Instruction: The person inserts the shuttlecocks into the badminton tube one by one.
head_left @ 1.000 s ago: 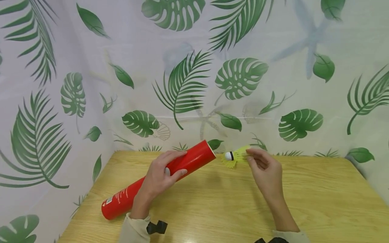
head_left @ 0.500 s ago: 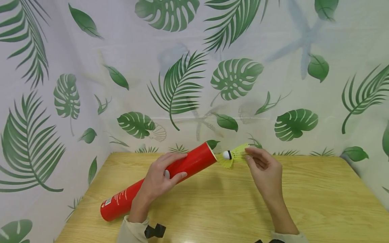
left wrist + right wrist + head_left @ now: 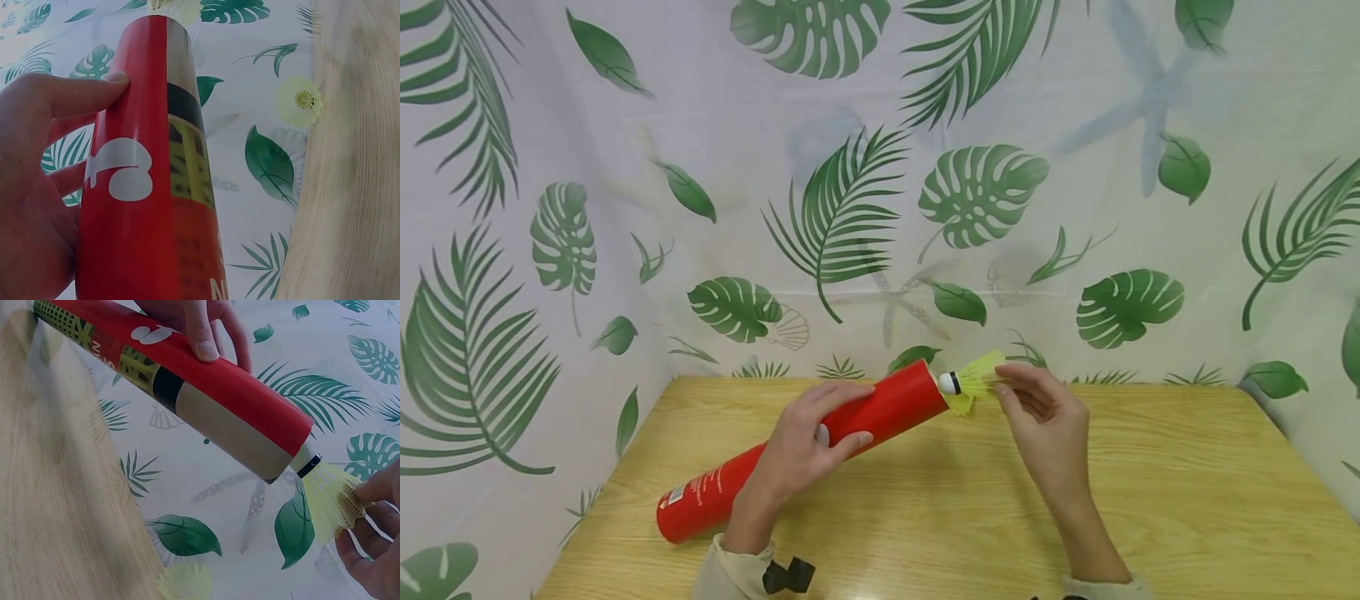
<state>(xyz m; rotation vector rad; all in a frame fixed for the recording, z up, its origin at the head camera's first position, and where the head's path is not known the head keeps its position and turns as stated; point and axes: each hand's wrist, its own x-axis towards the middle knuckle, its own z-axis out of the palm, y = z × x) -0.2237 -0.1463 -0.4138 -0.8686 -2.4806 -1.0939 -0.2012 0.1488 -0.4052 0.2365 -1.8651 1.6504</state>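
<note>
My left hand (image 3: pixel 797 437) grips a long red shuttlecock tube (image 3: pixel 898 408), its mouth raised and pointing right. My right hand (image 3: pixel 1051 429) pinches a yellow shuttlecock (image 3: pixel 979 377) by the skirt edge. The white, black-banded cork points at the tube's mouth. In the right wrist view the cork of this shuttlecock (image 3: pixel 319 478) sits right at the rim of the tube (image 3: pixel 250 412). A printed band and a bare beige band show on the tube's other side. Behind the mouth, a second yellow shuttlecock (image 3: pixel 961 406) is partly hidden; in the left wrist view this shuttlecock (image 3: pixel 303 100) shows its round skirt.
The light wooden table (image 3: pixel 1187 483) spans the front and ends at a leaf-printed white curtain (image 3: pixel 1060 100) at the back and left. The tube's lower end hangs low over the table's left part. Sleeves and dark wrist straps show at the bottom edge.
The tube has shifted slightly right and the pinched shuttlecock has moved left, so its cork has come to the tube's mouth. Both hands keep their grips. The head view has turned slightly.
</note>
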